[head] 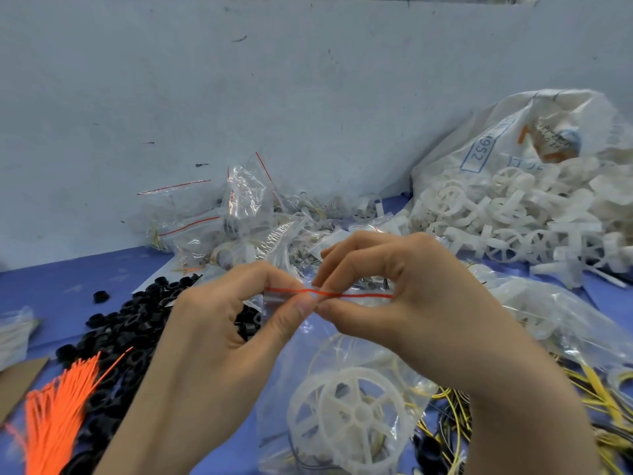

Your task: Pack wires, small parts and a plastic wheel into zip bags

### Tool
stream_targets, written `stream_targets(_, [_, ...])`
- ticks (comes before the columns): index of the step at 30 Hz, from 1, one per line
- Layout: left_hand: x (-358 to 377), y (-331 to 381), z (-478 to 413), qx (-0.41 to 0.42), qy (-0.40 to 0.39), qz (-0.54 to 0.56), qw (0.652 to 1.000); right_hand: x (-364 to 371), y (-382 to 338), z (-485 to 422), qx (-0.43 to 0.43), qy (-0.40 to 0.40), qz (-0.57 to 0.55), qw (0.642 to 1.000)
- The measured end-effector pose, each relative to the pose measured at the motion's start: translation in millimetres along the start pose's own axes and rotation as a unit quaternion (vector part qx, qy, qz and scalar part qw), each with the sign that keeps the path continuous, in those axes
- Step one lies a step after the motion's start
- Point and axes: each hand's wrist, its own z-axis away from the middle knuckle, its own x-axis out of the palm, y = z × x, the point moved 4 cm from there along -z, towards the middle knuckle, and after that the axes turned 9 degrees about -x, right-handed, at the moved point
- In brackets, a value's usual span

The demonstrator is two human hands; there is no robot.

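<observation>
Item: zip bag [346, 389], clear, red seal line along its mouth. I hold it by the mouth so the load hangs below my grip and stays off the seal.

Grip, left hand [219, 341]: thumb and forefinger pinch the red strip at its left half, fingers curled, narrow.

Grip, right hand [411, 303]: thumb and forefinger pinch the same strip, tips just beside my left fingertips. The two pinches meet at mid-strip, which I judge to be the seal being pressed closed along its length.

Contents, below the grip: one white plastic wheel [352, 411], spoked, inside the bag; thin yellowish wire looped around it, small parts not clearly told.

Stock, left of and below the grip: black small parts [113, 337] in a heap; orange wires [58, 406] in a bundle.

Stock, right of and beyond the grip: loose white wheels [513, 217] spilling from a large sack.

Stock, right of and below the grip: yellow wires [589, 395].

Beyond the grip: filled bags [219, 217], piled against the wall.
</observation>
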Motion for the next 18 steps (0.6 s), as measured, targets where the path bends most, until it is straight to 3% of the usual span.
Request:
stream_targets(7, [0.8,0.2,1.8,0.005,0.010,-0.025,1.000,-1.2,2.1,1.4,0.015,0.017,0.004,1.000])
stream_targets(12, [0.9,-3.5,0.8,-0.010,0.004,0.017,1.000,-7.8,6.5,7.2,0.038,0.015,0.020,0.999])
stream_targets(18, [1.5,3.3,1.4,0.026,0.002,-0.020,0.999,-9.5,6.8,9.2,0.040,0.019,0.025,0.999])
